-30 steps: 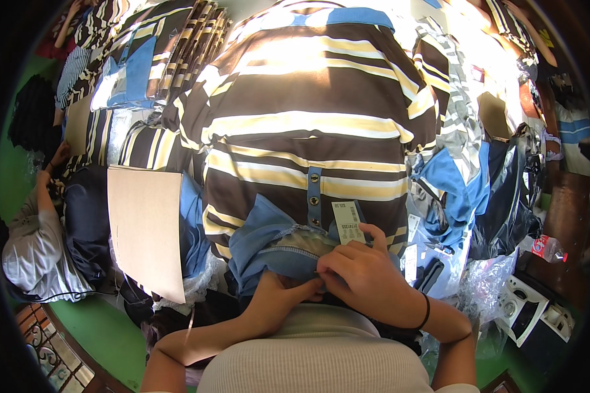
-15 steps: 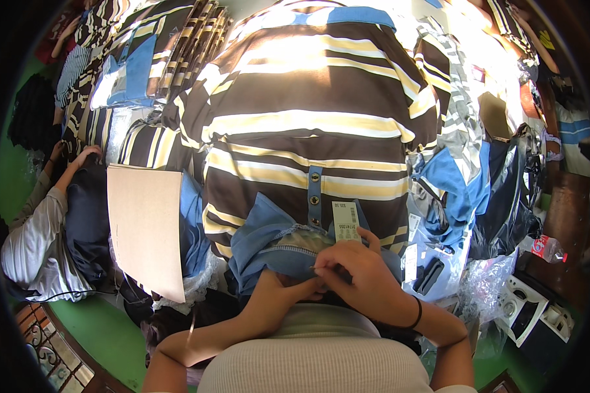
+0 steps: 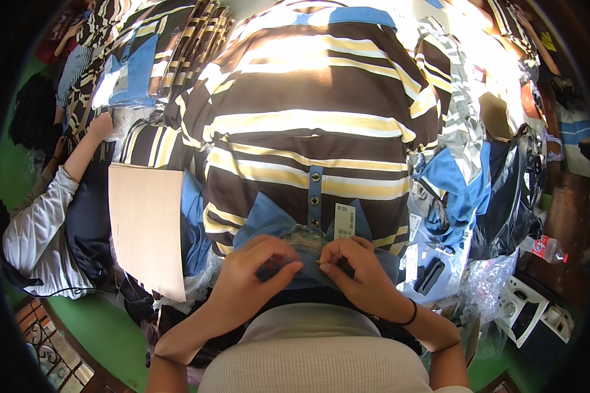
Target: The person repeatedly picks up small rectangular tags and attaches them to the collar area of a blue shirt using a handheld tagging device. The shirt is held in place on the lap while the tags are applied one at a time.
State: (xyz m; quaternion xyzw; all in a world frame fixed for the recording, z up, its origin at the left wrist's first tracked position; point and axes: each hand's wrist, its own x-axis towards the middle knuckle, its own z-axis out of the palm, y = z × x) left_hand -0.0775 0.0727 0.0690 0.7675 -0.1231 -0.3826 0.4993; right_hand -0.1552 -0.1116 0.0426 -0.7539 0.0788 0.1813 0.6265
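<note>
A brown, yellow and white striped shirt (image 3: 308,144) lies in front of me, its blue collar (image 3: 259,216) and button placket (image 3: 315,187) toward me. Over the collar, my right hand (image 3: 360,275) is closed in a pinch on a small, thin gold-coloured piece (image 3: 320,262), too small to name. A pale price tag (image 3: 344,221) stands up just beyond its fingers. Close by on the left, my left hand (image 3: 255,275) has its thumb and forefinger pressed together over the collar; what they hold, if anything, I cannot make out.
Left of the shirt lies a sheet of cardboard (image 3: 147,229) over blue cloth. Another person's arm (image 3: 82,150) reaches in beyond it. Folded, bagged shirts (image 3: 128,72) lie at the far left. To the right are clear plastic (image 3: 482,285), a black bag (image 3: 505,196) and a bottle (image 3: 549,249).
My left hand has come off the collar's lower edge and risen up and left, turning palm down. My right hand stays pinched, slightly to the right. The other person's hand has reached farther away.
</note>
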